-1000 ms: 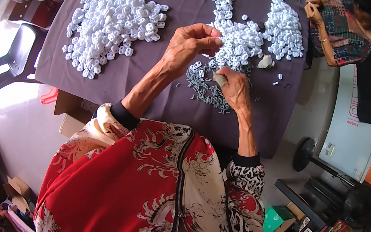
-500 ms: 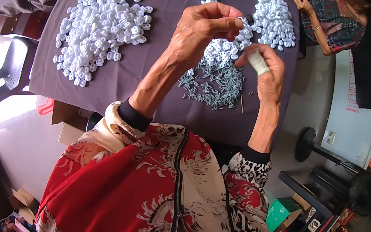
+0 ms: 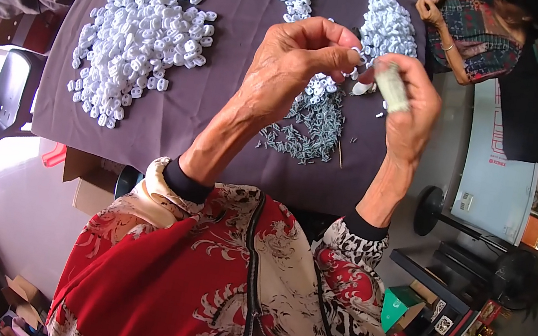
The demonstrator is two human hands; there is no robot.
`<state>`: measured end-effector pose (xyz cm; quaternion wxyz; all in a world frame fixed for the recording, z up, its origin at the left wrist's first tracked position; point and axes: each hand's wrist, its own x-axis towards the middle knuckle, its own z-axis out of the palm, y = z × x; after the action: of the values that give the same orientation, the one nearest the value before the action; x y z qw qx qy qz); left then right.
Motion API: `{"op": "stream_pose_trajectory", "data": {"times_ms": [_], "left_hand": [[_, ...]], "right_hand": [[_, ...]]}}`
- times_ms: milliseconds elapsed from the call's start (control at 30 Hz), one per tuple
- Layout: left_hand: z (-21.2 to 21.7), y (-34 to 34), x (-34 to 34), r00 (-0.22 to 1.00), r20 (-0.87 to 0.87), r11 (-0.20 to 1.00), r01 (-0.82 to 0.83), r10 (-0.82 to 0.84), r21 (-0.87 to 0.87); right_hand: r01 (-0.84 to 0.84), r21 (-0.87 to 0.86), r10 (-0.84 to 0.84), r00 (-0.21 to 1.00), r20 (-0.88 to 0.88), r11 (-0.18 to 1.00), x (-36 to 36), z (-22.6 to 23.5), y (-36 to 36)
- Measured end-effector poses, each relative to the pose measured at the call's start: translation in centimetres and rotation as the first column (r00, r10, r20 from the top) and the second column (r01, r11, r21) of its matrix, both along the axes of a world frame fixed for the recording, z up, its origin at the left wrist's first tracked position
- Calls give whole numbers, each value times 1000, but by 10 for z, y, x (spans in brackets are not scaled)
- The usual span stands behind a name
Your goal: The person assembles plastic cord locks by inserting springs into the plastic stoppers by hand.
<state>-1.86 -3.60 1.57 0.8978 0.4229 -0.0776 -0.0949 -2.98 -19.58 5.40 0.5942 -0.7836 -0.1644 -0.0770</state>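
In the middle of the view my left hand (image 3: 305, 50) is closed in a pinch, thumb against forefinger. A small white plastic piece shows at its fingertips, partly hidden. Close on its right is my right hand (image 3: 408, 109), its fingers curled and blurred. A pale wrapping, like tape (image 3: 392, 89), covers one of its fingers. What the right fingertips hold, if anything, I cannot make out. Below the hands lie a pile of white two-holed plastic pieces (image 3: 320, 90), partly covered by my left hand, and a heap of small grey screws (image 3: 310, 132).
A large pile of white pieces (image 3: 145, 36) covers the table's left side. Another pile (image 3: 386, 25) lies at the far right, with a smaller cluster (image 3: 299, 2) left of it. A thin stick (image 3: 340, 155) lies beside the screws. A co-worker's hands (image 3: 430, 5) are at the far right corner.
My right hand has moved right and slightly down, its wrapped finger more upright. The left hand keeps its pinch, slightly lower. The whole view has shifted a little.
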Motion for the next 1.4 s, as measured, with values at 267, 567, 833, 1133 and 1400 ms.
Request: {"op": "stream_pose_trajectory", "data": {"times_ms": [267, 567, 833, 1133, 1400], "left_hand": [[0, 0, -2, 992, 121, 969, -53, 24, 243], [-3, -3, -4, 980, 198, 943, -77, 12, 325], [-15, -3, 3, 999, 9, 996, 43, -44, 75], [-13, -8, 1, 1000, 24, 981, 5, -10, 195], [-17, -8, 4, 996, -87, 996, 35, -28, 87]], "right_hand": [[-156, -23, 157, 987, 26, 987, 6, -10, -6], [-224, 57, 225, 974, -6, 973, 8, -17, -8], [-45, 43, 49, 993, -108, 998, 1, -20, -4], [192, -273, -162, 978, 128, 943, -2, -19, 4], [230, -509, -103, 959, 265, 829, -7, -32, 0]]}}
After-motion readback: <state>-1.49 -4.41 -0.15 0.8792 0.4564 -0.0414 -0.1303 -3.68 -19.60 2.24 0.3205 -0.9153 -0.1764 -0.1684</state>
